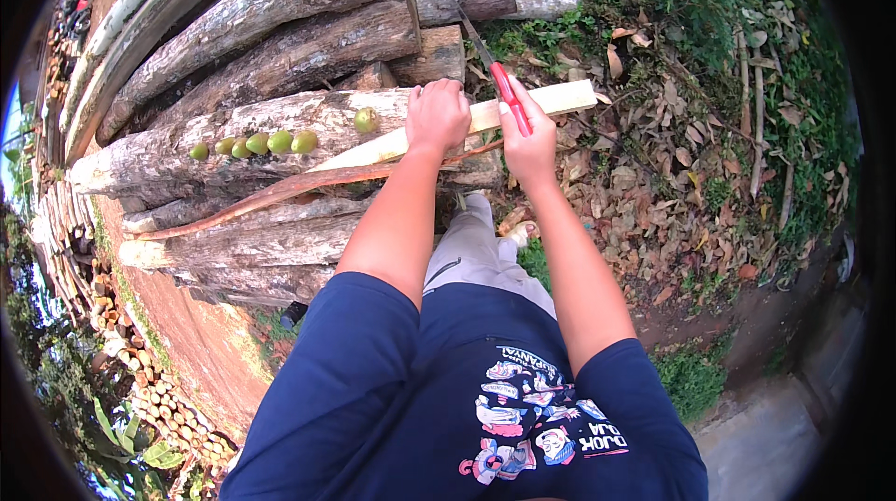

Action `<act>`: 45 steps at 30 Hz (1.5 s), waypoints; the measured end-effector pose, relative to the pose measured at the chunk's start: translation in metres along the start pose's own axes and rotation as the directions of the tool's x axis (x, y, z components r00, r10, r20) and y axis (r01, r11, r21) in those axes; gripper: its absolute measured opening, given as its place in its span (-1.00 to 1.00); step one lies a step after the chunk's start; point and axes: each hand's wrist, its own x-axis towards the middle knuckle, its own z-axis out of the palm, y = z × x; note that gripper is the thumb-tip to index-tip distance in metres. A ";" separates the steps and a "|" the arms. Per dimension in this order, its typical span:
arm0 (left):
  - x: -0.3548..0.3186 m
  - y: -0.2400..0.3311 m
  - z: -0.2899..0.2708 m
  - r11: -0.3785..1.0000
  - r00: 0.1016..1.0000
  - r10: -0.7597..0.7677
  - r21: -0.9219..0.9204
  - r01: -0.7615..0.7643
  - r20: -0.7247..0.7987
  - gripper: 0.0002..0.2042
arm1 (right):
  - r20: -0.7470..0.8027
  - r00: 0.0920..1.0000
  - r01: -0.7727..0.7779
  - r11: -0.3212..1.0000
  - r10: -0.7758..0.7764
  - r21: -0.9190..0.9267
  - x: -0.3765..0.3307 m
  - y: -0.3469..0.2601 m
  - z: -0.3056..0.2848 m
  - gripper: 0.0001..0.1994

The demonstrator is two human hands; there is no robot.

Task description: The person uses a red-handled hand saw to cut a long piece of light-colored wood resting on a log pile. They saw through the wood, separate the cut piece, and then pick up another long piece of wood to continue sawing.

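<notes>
My left hand (437, 116) is closed around a long pale strip of wood (551, 99), pressing it against the top log. In my right hand (530, 141) is a knife with a red handle (510, 95). Its narrow blade (475, 37) points up and away, beyond the strip's far edge. The strip runs from right of my hands down to the left, with reddish-brown bark (271, 193) along its near side. Several small green fruits (280, 141) sit in a row on the log left of my left hand, and one more green fruit (366, 120) lies closer to it.
Thick rough logs (299, 43) are stacked ahead and to the left. Dry leaves (644, 193) and green plants (709, 15) cover ground on the right. Farther left, cut logs (177, 408) are piled beyond a strip of reddish soil (177, 324). Grey paving (761, 445) shows at lower right.
</notes>
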 end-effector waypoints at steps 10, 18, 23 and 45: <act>0.007 -0.008 0.004 1.000 0.998 0.010 0.011 -0.010 0.054 -0.63 | -0.002 0.997 -0.074 0.990 0.074 -0.123 -0.158 -0.052 -0.075 -0.45; 0.004 0.002 -0.003 0.999 0.998 -0.025 -0.031 0.027 0.060 -0.64 | 0.061 0.983 -0.155 0.962 0.173 -0.225 -0.159 -0.134 -0.100 -0.48; 0.002 0.002 0.000 1.000 0.999 -0.024 -0.006 0.024 0.047 -0.65 | 0.018 0.973 -0.225 0.968 0.229 -0.115 -0.083 -0.095 -0.065 -0.56; 0.001 -0.001 0.001 1.000 0.999 -0.011 0.002 0.011 0.033 -0.66 | 0.019 0.989 -0.141 0.962 0.150 -0.236 -0.176 -0.090 -0.099 -0.47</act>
